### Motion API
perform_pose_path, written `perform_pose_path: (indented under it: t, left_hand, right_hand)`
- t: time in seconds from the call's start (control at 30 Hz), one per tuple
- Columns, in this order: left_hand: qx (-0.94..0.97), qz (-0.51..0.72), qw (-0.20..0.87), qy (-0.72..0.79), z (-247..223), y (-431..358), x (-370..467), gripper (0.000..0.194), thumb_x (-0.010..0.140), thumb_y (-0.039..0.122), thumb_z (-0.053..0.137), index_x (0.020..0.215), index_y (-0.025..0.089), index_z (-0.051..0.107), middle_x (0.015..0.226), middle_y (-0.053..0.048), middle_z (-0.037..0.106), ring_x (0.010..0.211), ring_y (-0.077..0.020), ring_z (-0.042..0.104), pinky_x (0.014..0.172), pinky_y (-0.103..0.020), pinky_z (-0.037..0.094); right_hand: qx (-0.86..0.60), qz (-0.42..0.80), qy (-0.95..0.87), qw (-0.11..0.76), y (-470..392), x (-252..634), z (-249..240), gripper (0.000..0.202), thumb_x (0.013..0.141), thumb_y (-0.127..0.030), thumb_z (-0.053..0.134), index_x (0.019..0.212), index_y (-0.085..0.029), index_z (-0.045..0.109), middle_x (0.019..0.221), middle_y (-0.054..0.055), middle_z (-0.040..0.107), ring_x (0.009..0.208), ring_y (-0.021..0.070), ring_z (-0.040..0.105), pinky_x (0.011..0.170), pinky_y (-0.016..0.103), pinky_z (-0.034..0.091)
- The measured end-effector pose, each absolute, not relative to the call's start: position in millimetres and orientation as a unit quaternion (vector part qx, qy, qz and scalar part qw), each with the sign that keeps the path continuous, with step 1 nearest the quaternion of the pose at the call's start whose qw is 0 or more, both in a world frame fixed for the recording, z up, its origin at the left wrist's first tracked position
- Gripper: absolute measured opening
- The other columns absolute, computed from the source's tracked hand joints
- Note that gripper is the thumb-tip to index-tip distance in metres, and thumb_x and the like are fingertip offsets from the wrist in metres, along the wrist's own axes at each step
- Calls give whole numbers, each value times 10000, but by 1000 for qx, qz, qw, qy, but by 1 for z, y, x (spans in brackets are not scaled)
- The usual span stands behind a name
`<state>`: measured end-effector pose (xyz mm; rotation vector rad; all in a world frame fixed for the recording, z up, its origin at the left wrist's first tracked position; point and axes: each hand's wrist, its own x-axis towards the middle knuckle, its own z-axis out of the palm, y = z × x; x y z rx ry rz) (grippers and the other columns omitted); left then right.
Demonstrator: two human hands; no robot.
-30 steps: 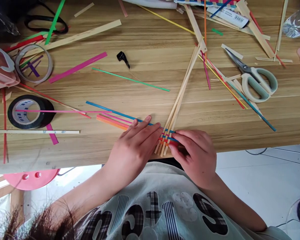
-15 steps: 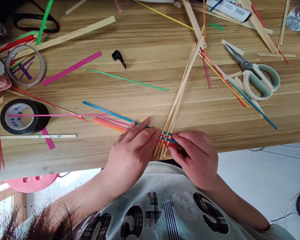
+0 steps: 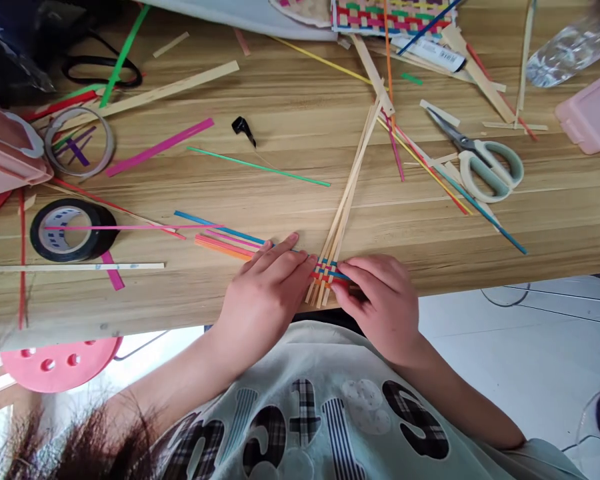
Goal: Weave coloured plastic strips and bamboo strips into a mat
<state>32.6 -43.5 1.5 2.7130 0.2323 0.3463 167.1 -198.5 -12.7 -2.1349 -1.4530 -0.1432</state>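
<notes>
A small woven patch (image 3: pixel 325 270) of pale and coloured strips lies by the near edge of the table (image 3: pixel 430 240). The left hand (image 3: pixel 265 293) rests flat, fingers extended, over the coloured strips (image 3: pixel 225 245); the right hand (image 3: pixel 375 300) pinches a blue strip (image 3: pixel 337 274) at the patch's right side. Pale strips (image 3: pixel 351 187) stretch away from the near edge. Farther out lie green-handled scissors (image 3: pixel 495 175) rightward and a black tape roll (image 3: pixel 97 230) leftward.
</notes>
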Motion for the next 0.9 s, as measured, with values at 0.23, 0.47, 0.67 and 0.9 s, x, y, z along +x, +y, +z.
perform_pose_path:
  t: [0.23,0.47,0.67,0.9]
  left_hand:
    - [955,192,206,93,1,-46,30,249,963,206,516,1185,150,614,1168,-70,682,1257,-237,566,1106,-458,440]
    - [956,197,169,135,0,-25,-1,346,992,260,421,1276,170,598,1355,-88,608,1335,-235,499,1141,-456,394]
    - [977,107,118,141,-7,-22,-12,491,979,363,436,1433,178,463,1489,-103,461,1405,-298,402,1153,-525,347]
    - [980,97,87,152,-4,-31,-13,546,972,412,448,1460,169,417,1501,-135,431,1421,-304,371,1157,-553,308]
  right_hand:
    - [-771,-63,-512,373,-205,167,-11,257,824,-197,684,1078,-208,642,1006,59,683,933,189,627,851,360,537]
    - [-754,-122,-531,368,-219,162,-8,227,871,-120,581,1077,-198,637,977,71,666,929,187,623,837,358,533]
    - [-742,-133,-599,269,-218,152,-20,360,891,-228,586,1246,-174,596,1212,93,676,1118,244,617,935,406,497]
    - [-757,-170,-585,235,-223,142,-40,411,929,-239,518,1337,-193,551,1307,91,645,1246,251,578,1029,425,430]
